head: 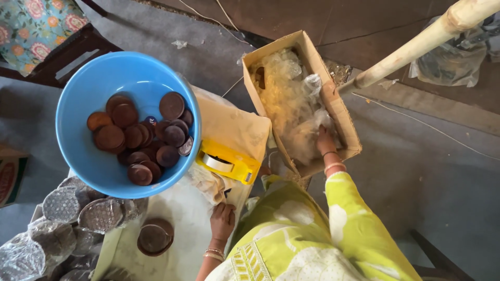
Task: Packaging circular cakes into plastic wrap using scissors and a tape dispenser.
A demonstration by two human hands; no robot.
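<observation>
My right hand (325,140) reaches into an open cardboard box (333,106) on the floor, its fingers closed in the crumpled clear plastic wrap (289,101) that fills the box. My left hand (223,219) rests palm down on the white sheet (179,208) of the low table and holds nothing. It lies just below a yellow tape dispenser (229,162). A brown round disc in a dark ring (154,238) sits to the left of that hand. Both wrists wear bangles, and the sleeves are yellow-green.
A blue plastic basin (83,104) holds several brown round discs (140,138). Plastic-wrapped discs (78,213) pile up at the lower left. A pale wooden pole (416,47) crosses the upper right. A clear bag (450,62) lies beyond it, and a floral cushion (36,23) is at the top left.
</observation>
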